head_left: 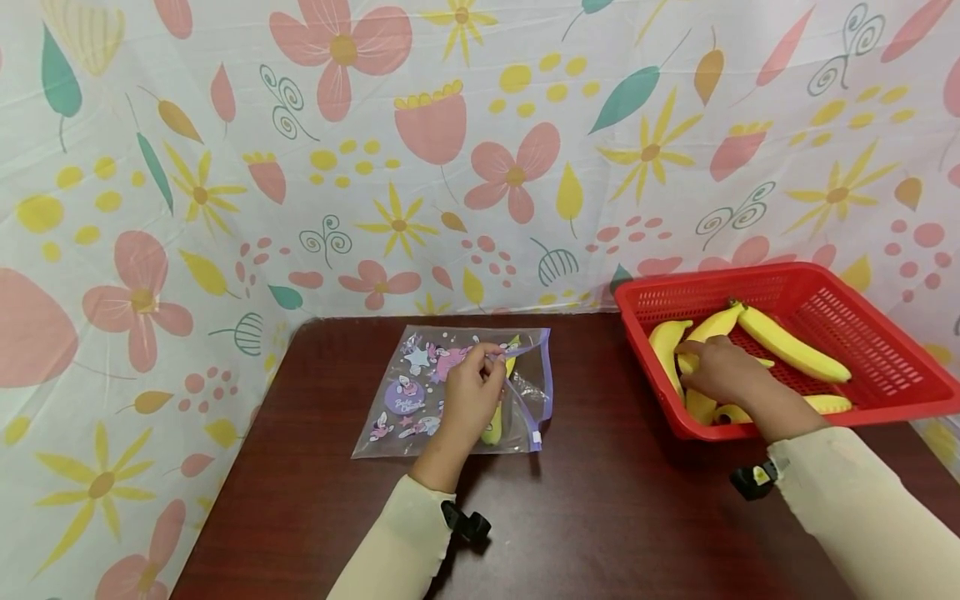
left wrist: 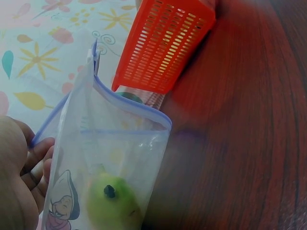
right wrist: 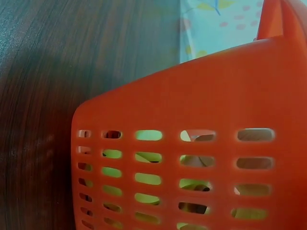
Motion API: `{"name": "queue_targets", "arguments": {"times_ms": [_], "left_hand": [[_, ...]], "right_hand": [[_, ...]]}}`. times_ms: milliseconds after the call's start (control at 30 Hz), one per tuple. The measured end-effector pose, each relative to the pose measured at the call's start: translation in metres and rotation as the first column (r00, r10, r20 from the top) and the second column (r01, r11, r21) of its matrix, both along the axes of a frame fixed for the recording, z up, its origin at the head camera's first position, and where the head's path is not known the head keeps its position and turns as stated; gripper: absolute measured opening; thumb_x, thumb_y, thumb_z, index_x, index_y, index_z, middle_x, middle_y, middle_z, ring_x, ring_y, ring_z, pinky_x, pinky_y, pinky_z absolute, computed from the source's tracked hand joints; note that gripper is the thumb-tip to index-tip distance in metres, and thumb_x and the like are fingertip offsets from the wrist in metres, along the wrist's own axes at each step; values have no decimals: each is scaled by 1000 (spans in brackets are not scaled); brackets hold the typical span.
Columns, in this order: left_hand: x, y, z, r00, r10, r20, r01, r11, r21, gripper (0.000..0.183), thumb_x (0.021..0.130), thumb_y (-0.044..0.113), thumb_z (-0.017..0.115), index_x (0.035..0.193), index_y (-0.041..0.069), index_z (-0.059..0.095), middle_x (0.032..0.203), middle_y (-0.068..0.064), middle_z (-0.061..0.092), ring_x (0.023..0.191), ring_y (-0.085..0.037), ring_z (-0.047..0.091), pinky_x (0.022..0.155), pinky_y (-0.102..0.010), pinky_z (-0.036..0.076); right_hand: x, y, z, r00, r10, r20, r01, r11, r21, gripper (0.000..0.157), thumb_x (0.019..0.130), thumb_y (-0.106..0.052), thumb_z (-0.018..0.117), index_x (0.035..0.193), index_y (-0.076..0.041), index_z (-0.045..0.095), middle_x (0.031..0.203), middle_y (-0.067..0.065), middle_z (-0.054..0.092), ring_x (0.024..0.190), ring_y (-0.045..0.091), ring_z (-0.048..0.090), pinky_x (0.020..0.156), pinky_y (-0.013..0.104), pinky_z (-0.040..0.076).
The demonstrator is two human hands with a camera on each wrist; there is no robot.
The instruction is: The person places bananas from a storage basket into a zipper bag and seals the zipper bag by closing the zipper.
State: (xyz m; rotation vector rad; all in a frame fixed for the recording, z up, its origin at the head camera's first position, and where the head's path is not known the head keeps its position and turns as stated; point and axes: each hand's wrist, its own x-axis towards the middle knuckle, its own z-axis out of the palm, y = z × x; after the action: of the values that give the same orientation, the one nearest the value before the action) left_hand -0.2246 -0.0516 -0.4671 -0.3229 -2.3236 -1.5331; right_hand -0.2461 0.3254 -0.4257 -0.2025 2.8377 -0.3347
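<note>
Clear plastic with cartoon prints and a purple zip edge forms the bag (head_left: pixel 427 402) lying on the left part of the dark red-brown wooden table (head_left: pixel 592 517), a yellow-green banana (head_left: pixel 492 427) inside it. The left hand (head_left: pixel 468 387) pinches the bag's near-side lip, holding the mouth partly parted. That thin film could slip from the fingertips, or the mouth sag together, if the pinch loosens; a banana might then catch on the zip. Its forearm reaches far and slightly right, fingers bent toward the lip. To the right, smooth yellow curved bananas (head_left: pixel 795 343) lie in a red plastic slotted basket (head_left: pixel 892 410). The right hand (head_left: pixel 723 371) is among them, palm down, forearm crossing the near rim toward the far left, fingers bent down over a banana; whether they grasp it, I cannot tell. Crowded neighbours could snag or shift if one is pulled out sharply.
</note>
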Motion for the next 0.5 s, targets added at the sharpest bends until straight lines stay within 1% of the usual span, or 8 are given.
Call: {"name": "queue_targets", "arguments": {"times_ms": [167, 267, 367, 500], "left_hand": [[0, 0, 0, 1000, -3, 6, 3, 1000, 3, 12, 97, 13, 60, 104, 7, 68, 63, -2, 61, 47, -2, 55, 42, -23, 46], [0, 0, 0, 1000, -6, 7, 6, 1000, 3, 12, 98, 13, 59, 104, 7, 68, 63, -2, 60, 47, -3, 55, 42, -22, 45], [0, 0, 0, 1000, -7, 6, 6, 1000, 4, 12, 98, 13, 60, 104, 7, 68, 63, -2, 60, 47, -3, 55, 42, -22, 45], [0, 0, 1, 1000, -8, 8, 8, 1000, 14, 12, 97, 12, 60, 105, 8, 68, 63, -2, 60, 47, -3, 56, 42, -22, 46]], "right_hand": [[1, -1, 2, 1000, 8, -4, -8, 1000, -3, 54, 87, -24, 68, 133, 2, 59, 107, 25, 67, 97, 38, 47, 74, 47, 51], [2, 0, 3, 999, 19, -28, -19, 1000, -5, 44, 89, -22, 67, 126, 1, 63, 102, 22, 67, 94, 36, 48, 70, 42, 49], [3, 0, 3, 998, 23, -50, -23, 1000, -3, 38, 90, -18, 65, 121, 3, 65, 105, 27, 62, 91, 35, 49, 68, 39, 48], [3, 2, 3, 998, 16, -60, -16, 1000, 1, 37, 90, -15, 62, 121, 6, 64, 114, 35, 56, 89, 35, 50, 66, 37, 47]]}}
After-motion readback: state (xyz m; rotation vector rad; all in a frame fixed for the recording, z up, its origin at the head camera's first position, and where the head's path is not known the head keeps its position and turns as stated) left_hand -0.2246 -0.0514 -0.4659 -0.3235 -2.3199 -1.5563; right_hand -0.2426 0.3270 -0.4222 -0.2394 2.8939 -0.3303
